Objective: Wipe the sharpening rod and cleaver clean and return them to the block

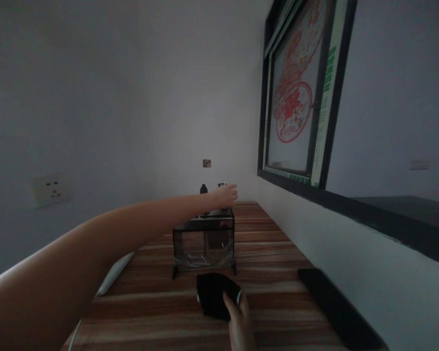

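My left hand point(226, 195) reaches far forward, over the top of a small black-framed stand point(204, 225) with clear, plastic-like sides. Its fingers look curled; what they hold, if anything, is hidden. Just behind that hand shows the top of a small item point(221, 185), mostly covered. A dark bottle-like object point(204, 188) rises beside it, partly behind my wrist. Nearer to me, my right hand point(240, 314) pinches the right side of a black cloth point(215, 295) with pale edges, thumb on top. The cloth is in front of the stand, low over the tabletop.
The striped wooden table point(274, 292) runs back to the wall. A long black object point(340, 309) lies along its right side. Under my left forearm is a white item point(116, 273), with a white cord point(74, 336) nearby. A dark-framed window point(292, 97) and a wall socket point(51, 190) flank the table.
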Motion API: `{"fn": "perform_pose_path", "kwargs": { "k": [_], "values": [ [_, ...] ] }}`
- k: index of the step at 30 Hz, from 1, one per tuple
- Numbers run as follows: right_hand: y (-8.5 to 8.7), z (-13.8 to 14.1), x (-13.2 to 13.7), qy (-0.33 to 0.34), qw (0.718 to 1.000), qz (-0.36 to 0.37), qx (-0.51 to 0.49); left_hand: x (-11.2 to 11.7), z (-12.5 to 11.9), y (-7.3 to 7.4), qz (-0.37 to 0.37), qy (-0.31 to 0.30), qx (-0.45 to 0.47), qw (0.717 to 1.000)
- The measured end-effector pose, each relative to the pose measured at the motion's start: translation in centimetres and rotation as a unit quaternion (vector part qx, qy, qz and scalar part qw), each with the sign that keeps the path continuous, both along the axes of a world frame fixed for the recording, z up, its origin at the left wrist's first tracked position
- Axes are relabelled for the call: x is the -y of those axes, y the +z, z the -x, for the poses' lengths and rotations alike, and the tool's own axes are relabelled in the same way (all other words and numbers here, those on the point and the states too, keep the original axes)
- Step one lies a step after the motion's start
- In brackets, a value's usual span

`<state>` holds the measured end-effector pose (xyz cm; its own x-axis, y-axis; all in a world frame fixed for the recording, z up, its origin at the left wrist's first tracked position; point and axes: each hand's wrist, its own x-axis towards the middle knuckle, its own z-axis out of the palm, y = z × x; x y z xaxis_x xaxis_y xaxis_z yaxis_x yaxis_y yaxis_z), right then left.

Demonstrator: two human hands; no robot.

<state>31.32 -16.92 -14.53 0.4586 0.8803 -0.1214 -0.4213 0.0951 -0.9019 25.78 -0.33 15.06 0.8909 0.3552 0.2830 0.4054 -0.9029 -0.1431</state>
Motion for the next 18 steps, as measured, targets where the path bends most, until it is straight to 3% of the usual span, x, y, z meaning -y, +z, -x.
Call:
{"fn": "perform_pose_path", "kwargs": {
  "k": [8,18],
  "values": [
    [-1.5,-0.1,-0.6,-0.013,1.0,0.012,0.019,-3.4,-1.2,-2.8,-0.082,0.123,-0.095,0.985],
    [-2.3,-0.6,-1.2,-0.017,0.998,-0.014,0.053,-4.6,-1.8,-3.0,-0.14,0.18,-0.239,0.944]
  ]
}}
